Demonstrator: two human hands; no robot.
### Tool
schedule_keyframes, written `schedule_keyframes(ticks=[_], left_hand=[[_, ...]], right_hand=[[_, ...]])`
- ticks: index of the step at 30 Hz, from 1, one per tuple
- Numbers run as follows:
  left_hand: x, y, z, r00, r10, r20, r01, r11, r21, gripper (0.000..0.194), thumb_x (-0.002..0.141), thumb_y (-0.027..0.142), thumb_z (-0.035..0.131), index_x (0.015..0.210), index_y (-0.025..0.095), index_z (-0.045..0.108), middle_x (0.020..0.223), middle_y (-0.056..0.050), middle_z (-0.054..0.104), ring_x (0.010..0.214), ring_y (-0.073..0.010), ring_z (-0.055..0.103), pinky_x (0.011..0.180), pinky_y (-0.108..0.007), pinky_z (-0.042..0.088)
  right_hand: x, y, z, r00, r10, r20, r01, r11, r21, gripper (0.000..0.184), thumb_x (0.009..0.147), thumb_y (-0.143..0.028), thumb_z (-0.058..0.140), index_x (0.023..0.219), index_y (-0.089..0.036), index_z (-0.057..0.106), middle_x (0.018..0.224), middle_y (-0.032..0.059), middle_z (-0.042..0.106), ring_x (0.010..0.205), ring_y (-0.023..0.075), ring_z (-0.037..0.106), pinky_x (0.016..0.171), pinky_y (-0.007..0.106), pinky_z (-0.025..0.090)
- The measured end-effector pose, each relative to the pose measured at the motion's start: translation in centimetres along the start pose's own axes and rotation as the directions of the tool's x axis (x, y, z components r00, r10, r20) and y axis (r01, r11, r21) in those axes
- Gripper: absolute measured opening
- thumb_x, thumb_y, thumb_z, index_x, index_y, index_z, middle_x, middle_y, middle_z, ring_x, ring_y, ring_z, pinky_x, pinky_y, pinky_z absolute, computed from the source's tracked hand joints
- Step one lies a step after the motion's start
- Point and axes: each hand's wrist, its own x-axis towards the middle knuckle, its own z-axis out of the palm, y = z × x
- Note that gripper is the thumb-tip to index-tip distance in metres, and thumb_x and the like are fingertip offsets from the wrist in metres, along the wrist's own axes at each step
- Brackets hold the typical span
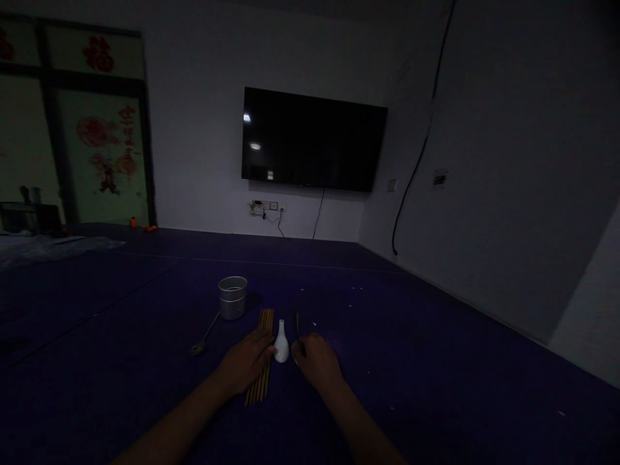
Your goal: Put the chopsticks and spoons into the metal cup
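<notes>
The left hand (246, 360) lies flat on lined-up chopsticks (258, 387), the right hand (320, 363) curls at a dark handle (297, 322), grip unclear, a white spoon (281, 349) between, while a long spoon (198, 347) lies apart, left, near the cup (232, 303).

one left hand (248, 359), one right hand (320, 363), one cup (232, 303), one white spoon (281, 349), one long-handled spoon (204, 339) and one partly hidden utensil (297, 321) are shown. several chopsticks (266, 317) are seen, their exact number obscured. one television (314, 139) is included.
</notes>
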Motion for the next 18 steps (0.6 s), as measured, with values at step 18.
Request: schedule_keyframes(ticks=[18], left_hand=[[-0.2, -0.7, -0.5, 1.0, 0.004, 0.018, -0.003, 1.0, -0.016, 0.043, 0.092, 0.036, 0.039, 0.13, 0.021, 0.053, 0.139, -0.008, 0.05, 0.132, -0.0223, 0.042, 0.109, -0.039, 0.035]], right_hand=[[-0.4, -0.8, -1.1, 0.979, -0.203, 0.037, 0.201, 0.978, 0.052, 0.043, 0.085, -0.032, 0.052, 0.127, -0.026, 0.057, 0.131, 0.0095, 0.055, 0.126, 0.0276, 0.043, 0.101, 0.039, 0.035]])
